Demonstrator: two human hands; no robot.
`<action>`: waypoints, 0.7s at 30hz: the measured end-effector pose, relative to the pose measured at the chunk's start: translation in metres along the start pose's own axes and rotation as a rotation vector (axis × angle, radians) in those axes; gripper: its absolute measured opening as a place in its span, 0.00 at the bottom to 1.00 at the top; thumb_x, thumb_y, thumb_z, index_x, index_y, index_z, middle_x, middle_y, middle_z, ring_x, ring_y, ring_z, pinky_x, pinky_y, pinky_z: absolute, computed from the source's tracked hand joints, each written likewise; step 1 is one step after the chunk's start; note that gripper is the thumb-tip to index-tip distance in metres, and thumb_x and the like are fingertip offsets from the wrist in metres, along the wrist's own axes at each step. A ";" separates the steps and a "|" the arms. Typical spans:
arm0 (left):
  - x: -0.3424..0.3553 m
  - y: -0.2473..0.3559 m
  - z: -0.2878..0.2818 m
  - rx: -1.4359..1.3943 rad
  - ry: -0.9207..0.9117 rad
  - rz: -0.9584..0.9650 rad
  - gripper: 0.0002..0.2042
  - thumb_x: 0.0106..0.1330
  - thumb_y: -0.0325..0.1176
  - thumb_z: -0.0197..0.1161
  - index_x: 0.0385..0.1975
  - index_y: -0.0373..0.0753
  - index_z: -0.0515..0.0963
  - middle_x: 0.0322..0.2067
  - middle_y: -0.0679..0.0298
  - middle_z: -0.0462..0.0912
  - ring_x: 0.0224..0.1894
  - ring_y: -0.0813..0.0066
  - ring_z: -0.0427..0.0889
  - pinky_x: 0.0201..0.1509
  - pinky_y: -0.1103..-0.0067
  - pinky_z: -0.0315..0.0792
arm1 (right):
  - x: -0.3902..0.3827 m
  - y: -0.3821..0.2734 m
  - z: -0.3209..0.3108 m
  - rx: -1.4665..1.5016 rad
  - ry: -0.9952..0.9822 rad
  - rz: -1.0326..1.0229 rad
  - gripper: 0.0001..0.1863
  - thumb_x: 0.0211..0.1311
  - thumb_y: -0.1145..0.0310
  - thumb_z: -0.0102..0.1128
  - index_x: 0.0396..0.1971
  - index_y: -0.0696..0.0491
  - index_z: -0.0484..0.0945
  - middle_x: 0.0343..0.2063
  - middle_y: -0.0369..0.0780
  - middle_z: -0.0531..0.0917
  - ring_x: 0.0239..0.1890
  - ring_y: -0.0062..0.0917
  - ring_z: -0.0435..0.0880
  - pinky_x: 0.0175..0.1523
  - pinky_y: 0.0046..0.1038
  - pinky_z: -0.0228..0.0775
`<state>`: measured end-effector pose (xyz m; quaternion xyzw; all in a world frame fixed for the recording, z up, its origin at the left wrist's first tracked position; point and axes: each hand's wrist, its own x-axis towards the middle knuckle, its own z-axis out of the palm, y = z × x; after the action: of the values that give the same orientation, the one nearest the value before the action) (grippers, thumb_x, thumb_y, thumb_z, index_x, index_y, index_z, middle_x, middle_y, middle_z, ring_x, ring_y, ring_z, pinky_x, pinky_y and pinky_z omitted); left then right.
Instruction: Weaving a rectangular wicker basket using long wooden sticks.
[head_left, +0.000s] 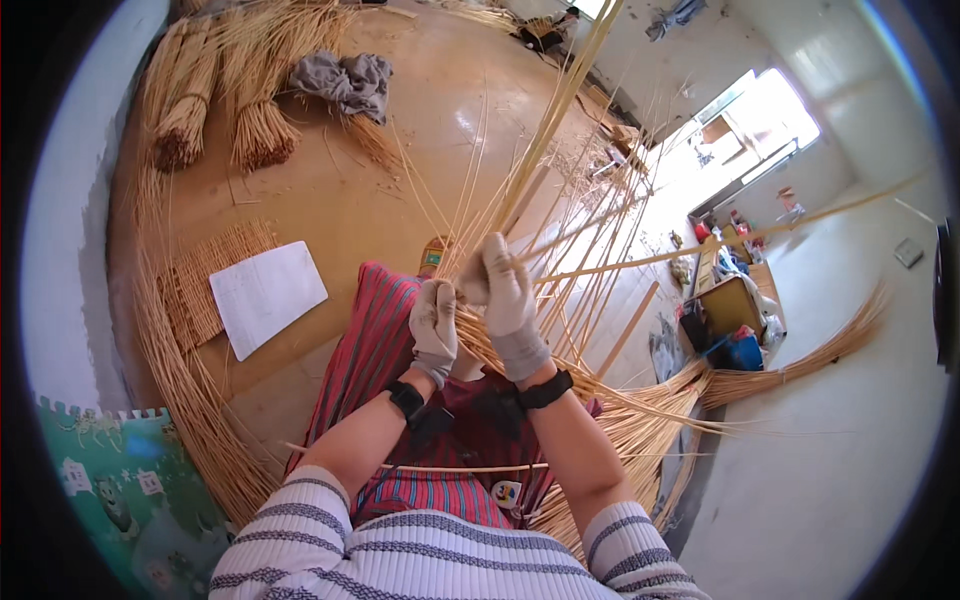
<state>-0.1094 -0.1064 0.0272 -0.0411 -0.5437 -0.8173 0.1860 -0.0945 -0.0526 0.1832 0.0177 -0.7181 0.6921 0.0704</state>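
Note:
Both my hands wear pale knit gloves above my lap, which is covered by a red striped cloth (355, 330). My left hand (435, 330) is closed on thin wicker strands at the near part of the fanned weave (630, 410). Just right of it and slightly higher, my right hand (505, 295) grips the strands, with flat pale strips (540, 125) rising from it. Long loose strands spread upward and right. The exact crossing under my fingers is hidden.
Wicker bundles (255, 140) and a grey cloth (340, 85) lie upper left; a white sheet (265, 295) rests on a woven mat (190, 310). A green mat (120, 500) stands lower left. A cluttered cabinet (725, 305) is at right, below a window (760, 120).

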 end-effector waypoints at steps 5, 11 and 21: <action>-0.006 -0.006 -0.010 -0.115 0.014 -0.028 0.15 0.79 0.39 0.51 0.30 0.36 0.73 0.27 0.66 0.73 0.31 0.77 0.70 0.37 0.77 0.68 | -0.024 0.040 0.015 -0.205 0.196 -0.380 0.21 0.75 0.54 0.54 0.26 0.53 0.77 0.14 0.28 0.64 0.17 0.15 0.60 0.27 0.24 0.54; -0.033 -0.051 -0.024 -0.435 -0.004 -0.354 0.08 0.75 0.31 0.51 0.32 0.40 0.71 0.28 0.70 0.68 0.31 0.79 0.66 0.38 0.79 0.67 | -0.080 0.035 0.070 0.082 0.269 0.064 0.22 0.73 0.59 0.54 0.18 0.53 0.70 0.17 0.27 0.68 0.24 0.10 0.64 0.28 0.20 0.54; 0.072 0.036 -0.084 -0.147 -1.199 -0.577 0.28 0.69 0.32 0.67 0.66 0.36 0.64 0.46 0.67 0.76 0.46 0.82 0.75 0.54 0.81 0.72 | -0.110 -0.009 0.014 -0.182 -0.343 -0.387 0.23 0.66 0.65 0.62 0.14 0.53 0.63 0.18 0.37 0.63 0.23 0.30 0.62 0.32 0.32 0.56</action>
<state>-0.1525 -0.2136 0.0441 -0.3538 -0.4850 -0.7049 -0.3777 0.0145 -0.0746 0.1780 0.2653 -0.7619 0.5854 0.0800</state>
